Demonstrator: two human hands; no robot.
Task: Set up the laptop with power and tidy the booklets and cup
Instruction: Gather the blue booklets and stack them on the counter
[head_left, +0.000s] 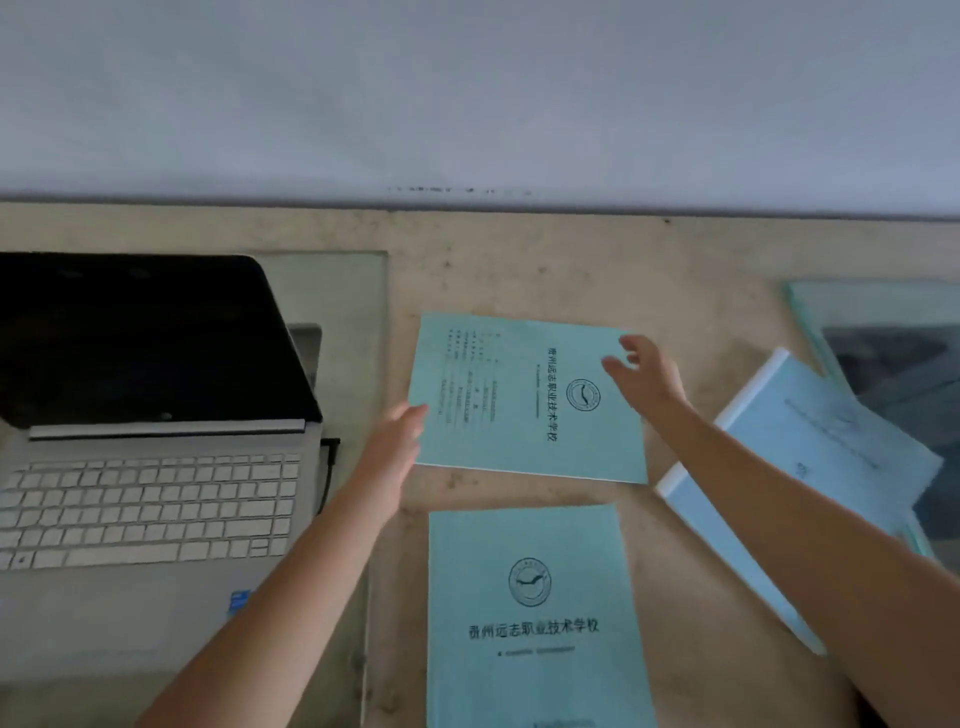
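A light blue booklet (519, 405) lies turned sideways in the middle of the table. My left hand (397, 441) touches its left edge, fingers apart. My right hand (644, 376) hovers over its right top corner, fingers spread, holding nothing. A second blue booklet (530, 618) lies upright nearer to me. More blue booklets (810, 457) lie stacked askew at the right, partly under my right forearm. The open silver laptop (150, 488) sits at the left with a dark screen. A black plug and cable (330, 457) sit at its right side. No cup is visible.
The worn beige table (545, 260) ends at a pale wall along the back. A glass sheet (353, 291) lies under the laptop. Another glass sheet (883, 322) covers the far right, over a dark picture.
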